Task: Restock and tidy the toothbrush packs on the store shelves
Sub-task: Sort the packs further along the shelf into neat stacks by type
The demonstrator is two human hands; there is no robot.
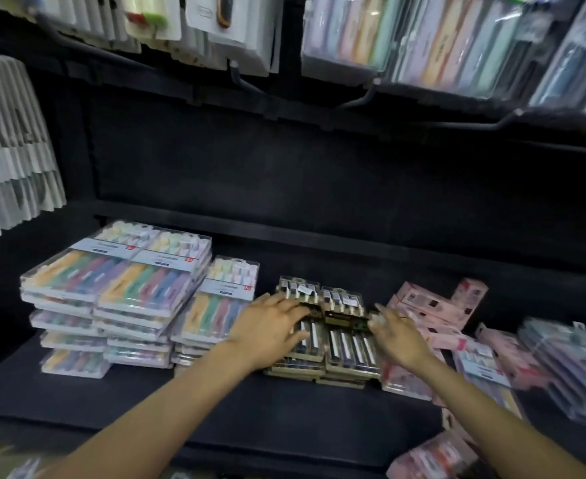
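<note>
Under both sets of fingers sit the dark packs [333, 335], two low stacks side by side on the shelf [215, 409]. The left hand [267, 331] lies flat on the left stack, its fingers [293, 305] spread and straight, pressing down rather than gripping. The right hand [400, 337] comes at the right stack from its outer edge, its fingers [379, 316] loosely extended and touching the pack's side; blur hides whether any fingertip hooks the rim, but nothing looks clasped. My guess is that this flanking pose serves to square the two stacks against each other (one hand steadies from above, the other nudges sideways).

Just left of the left fingers, touching or nearly touching the wrist, stands a pastel stack [215, 305], with taller pastel piles [118, 299] beyond it. These look neat already. Right of the right fingers, and partly under that forearm, the pink packs [436, 305] lie askew, overlapping at odd angles, so they likely need tidying next. Farther right a clear-cased heap [568, 361] is too blurred to judge. Above, well apart from both hands, hanging packs [423, 43] fill the pegs.
</note>
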